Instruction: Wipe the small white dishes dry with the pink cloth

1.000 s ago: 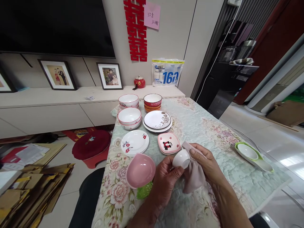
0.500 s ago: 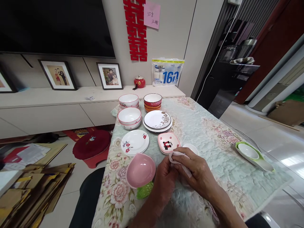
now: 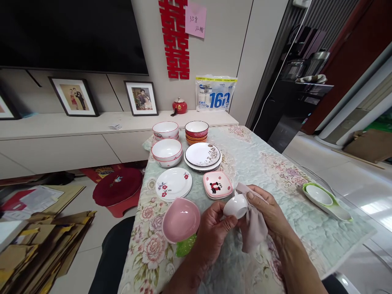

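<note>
One left hand (image 3: 213,227) is pinching a small white ceramic bowl (image 3: 235,207), seemingly steadying it against the draped pinkish cloth (image 3: 255,230) the right hand (image 3: 269,209) is clutching.

Both forearms reach forward, left hand (image 3: 216,222) and right hand (image 3: 265,208) close together, fingers curled.

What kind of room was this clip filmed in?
Most likely a home living room: a large black wall-mounted screen, black-framed couple photos on a long white cabinet, and a table under a quilted floral cloth holding stacked dishes.
</note>
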Action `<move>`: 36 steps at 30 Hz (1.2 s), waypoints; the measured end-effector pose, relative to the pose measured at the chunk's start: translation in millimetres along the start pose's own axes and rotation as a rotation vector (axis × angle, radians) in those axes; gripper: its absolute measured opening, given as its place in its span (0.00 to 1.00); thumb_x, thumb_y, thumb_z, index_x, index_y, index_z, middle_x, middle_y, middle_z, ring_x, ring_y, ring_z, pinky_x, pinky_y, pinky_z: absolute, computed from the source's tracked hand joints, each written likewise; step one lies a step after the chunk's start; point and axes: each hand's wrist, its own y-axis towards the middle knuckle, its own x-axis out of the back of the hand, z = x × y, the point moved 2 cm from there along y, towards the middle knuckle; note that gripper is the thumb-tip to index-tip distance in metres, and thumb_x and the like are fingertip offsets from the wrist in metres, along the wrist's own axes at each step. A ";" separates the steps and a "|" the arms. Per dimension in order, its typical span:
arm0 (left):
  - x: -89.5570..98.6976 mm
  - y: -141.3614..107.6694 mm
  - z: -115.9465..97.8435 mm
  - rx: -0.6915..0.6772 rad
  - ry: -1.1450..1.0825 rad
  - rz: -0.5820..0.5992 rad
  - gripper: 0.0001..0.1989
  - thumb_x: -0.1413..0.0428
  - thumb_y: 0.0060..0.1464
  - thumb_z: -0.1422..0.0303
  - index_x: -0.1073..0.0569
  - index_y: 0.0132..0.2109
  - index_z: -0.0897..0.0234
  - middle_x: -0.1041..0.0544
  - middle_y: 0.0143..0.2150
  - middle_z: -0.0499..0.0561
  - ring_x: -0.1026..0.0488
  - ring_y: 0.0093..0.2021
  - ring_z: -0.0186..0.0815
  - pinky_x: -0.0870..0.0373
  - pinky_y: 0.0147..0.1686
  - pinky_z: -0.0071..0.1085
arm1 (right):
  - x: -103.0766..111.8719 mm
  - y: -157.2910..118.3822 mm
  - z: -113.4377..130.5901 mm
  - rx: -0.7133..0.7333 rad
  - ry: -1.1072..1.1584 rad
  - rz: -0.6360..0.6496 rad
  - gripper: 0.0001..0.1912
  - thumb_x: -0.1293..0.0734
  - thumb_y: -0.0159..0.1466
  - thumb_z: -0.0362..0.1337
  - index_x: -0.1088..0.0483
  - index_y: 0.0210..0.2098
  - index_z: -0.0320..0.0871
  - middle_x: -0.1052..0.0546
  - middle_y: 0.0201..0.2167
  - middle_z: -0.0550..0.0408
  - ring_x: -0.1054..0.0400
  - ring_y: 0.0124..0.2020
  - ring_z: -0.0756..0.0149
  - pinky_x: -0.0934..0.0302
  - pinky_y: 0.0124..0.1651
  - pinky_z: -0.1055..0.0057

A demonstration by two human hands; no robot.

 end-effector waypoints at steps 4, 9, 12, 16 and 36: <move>1.9 -0.5 0.2 0.040 0.050 0.028 0.14 0.33 0.51 0.59 0.23 0.37 0.66 0.22 0.34 0.51 0.27 0.38 0.39 0.27 0.42 0.39 | 4.1 -0.4 8.1 0.139 -0.337 0.065 0.15 0.28 0.64 0.48 0.20 0.44 0.45 0.19 0.35 0.53 0.26 0.33 0.62 0.32 0.34 0.70; 4.2 0.3 1.8 -0.031 0.197 -0.040 0.09 0.36 0.53 0.64 0.25 0.34 0.65 0.25 0.31 0.48 0.31 0.34 0.36 0.32 0.38 0.31 | -14.5 -8.6 15.5 0.599 -0.816 0.120 0.11 0.34 0.69 0.40 0.21 0.47 0.48 0.20 0.44 0.51 0.26 0.47 0.58 0.32 0.48 0.66; 0.3 0.4 -3.8 -0.098 0.216 -0.031 0.09 0.39 0.57 0.65 0.23 0.44 0.64 0.22 0.38 0.49 0.29 0.41 0.38 0.32 0.44 0.33 | -31.9 -16.4 12.7 0.746 -0.982 0.207 0.14 0.35 0.70 0.34 0.24 0.53 0.49 0.22 0.51 0.49 0.27 0.51 0.60 0.33 0.51 0.66; -1.0 -0.8 -7.9 -0.125 0.305 -0.073 0.06 0.40 0.56 0.66 0.24 0.39 0.64 0.24 0.33 0.47 0.30 0.38 0.38 0.33 0.41 0.31 | -31.2 -13.3 9.1 0.786 -0.996 0.133 0.14 0.36 0.71 0.34 0.24 0.53 0.47 0.22 0.51 0.48 0.27 0.52 0.60 0.32 0.52 0.66; 3.7 -0.4 0.4 -0.093 0.251 -0.113 0.08 0.36 0.52 0.65 0.24 0.34 0.65 0.26 0.29 0.47 0.33 0.32 0.34 0.35 0.33 0.29 | -14.8 -3.3 5.2 0.551 -0.743 0.021 0.15 0.35 0.71 0.43 0.21 0.50 0.47 0.19 0.47 0.49 0.25 0.49 0.56 0.31 0.50 0.63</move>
